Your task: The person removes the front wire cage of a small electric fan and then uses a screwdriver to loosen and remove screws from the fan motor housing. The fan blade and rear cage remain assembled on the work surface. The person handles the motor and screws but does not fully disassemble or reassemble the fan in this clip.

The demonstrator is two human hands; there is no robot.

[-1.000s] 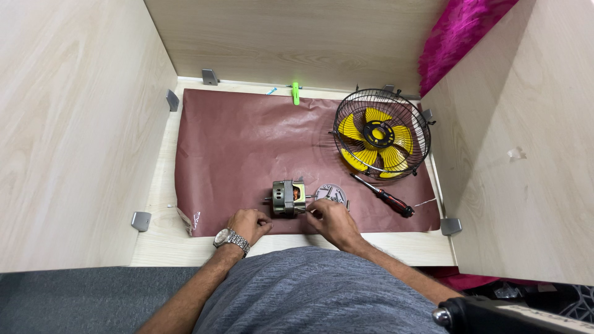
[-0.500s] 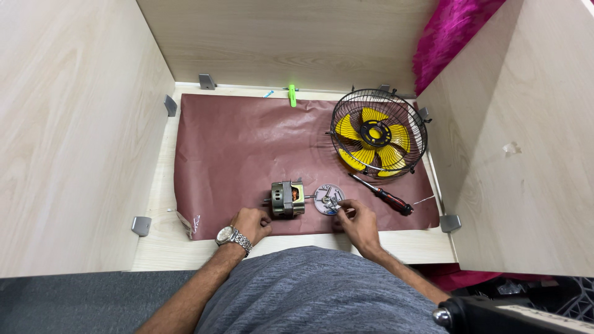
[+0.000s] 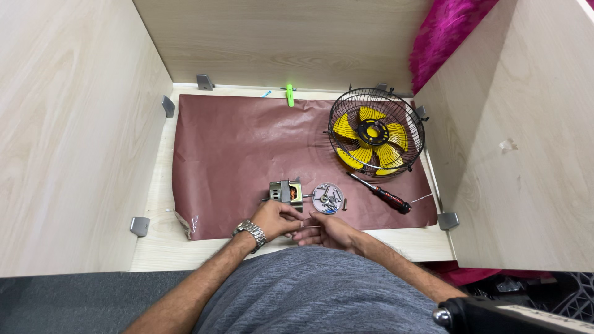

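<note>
My left hand [image 3: 276,218], with a metal wristwatch [image 3: 249,231], and my right hand [image 3: 326,231] meet at the near edge of a brown paper mat [image 3: 235,154]. Their fingertips pinch a thin pale rod [image 3: 307,227] that spans between them. Just beyond the left hand stands a small electric motor [image 3: 286,192] with copper windings. To its right lies a round metal plate [image 3: 327,198] holding several screws.
A black-and-red screwdriver [image 3: 380,193] lies right of the plate. A black wire fan cage with yellow blades [image 3: 375,132] sits at the far right. A green clip [image 3: 289,94] is at the mat's far edge. Wooden walls close in on the left, back and right.
My right hand drew back from the round plate toward my body and joined the left hand. The left hand shifted slightly right, off the motor.
</note>
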